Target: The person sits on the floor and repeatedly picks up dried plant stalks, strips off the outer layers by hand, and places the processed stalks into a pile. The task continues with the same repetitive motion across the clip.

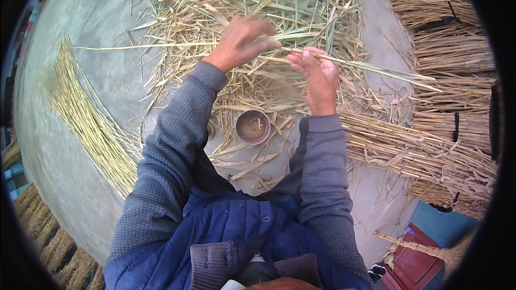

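Note:
A long thin reed stalk (349,63) runs across in front of me, its thin end reaching far left and its leafy end to the right. My right hand (320,80) is closed on it, thumb on top and palm turned up. My left hand (240,43) is over the stalk just to the left, thumb and fingers apart, the fingers slightly blurred. Below both hands lies a loose heap of green and dry leaves (301,0). A round metal bowl (252,127) stands between my legs, with small bits inside.
On the left floor lies a bundle of yellow-green stalks (91,123). Unstripped brown stalks (408,145) lie to my right, before tied bundles (451,53) along the right side. A dark red object (414,260) is at the lower right; more bundles (54,241) lie lower left.

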Tool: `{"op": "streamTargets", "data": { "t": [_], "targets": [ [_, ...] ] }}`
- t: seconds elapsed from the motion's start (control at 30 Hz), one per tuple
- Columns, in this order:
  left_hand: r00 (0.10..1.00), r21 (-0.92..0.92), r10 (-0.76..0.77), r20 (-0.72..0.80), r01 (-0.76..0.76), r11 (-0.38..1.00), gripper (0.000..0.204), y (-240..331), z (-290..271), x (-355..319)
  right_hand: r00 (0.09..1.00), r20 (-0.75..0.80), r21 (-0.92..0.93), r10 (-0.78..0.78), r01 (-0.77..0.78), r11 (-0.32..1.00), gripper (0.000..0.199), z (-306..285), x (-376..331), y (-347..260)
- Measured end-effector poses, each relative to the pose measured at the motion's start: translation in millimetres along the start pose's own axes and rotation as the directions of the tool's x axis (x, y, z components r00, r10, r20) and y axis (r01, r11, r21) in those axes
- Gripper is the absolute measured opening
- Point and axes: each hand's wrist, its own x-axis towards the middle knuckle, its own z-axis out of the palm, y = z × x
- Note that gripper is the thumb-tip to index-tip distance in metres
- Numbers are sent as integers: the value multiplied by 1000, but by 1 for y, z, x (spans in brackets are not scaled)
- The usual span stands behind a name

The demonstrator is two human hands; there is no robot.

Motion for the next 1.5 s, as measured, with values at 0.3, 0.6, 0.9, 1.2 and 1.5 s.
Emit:
{"op": "streamTargets", "data": {
  "t": [0.3, 0.6, 0.9, 1.2, 1.5],
  "targets": [
    [845, -213, -367, 390, 470, 857, 27, -23, -24, -8, 995, -72, -45, -76, 72, 996, 29, -22, -2, -24],
    [823, -372, -326, 465, 516, 772, 20, 6, -33, -2, 991, -25, -135, -133, 128, 982, 30, -18, -9, -29],
    [873, -513, -412, 260, 487, 707, 19, 38, 12, 2, 987, -83, -195, -135, 116, 974, 32, -7, -12, -24],
    [700, -814, -679, -224, 249, 525, 18, -24, -51, 7, 981, -148, -203, -126, 95, 974, 30, -18, -9, -12],
    [998, -253, 45, 52, -30, 967, 23, 5, -4, -1, 982, -184, -77, -33, 19, 997, 30, -10, -6, -11]
  ]
}}
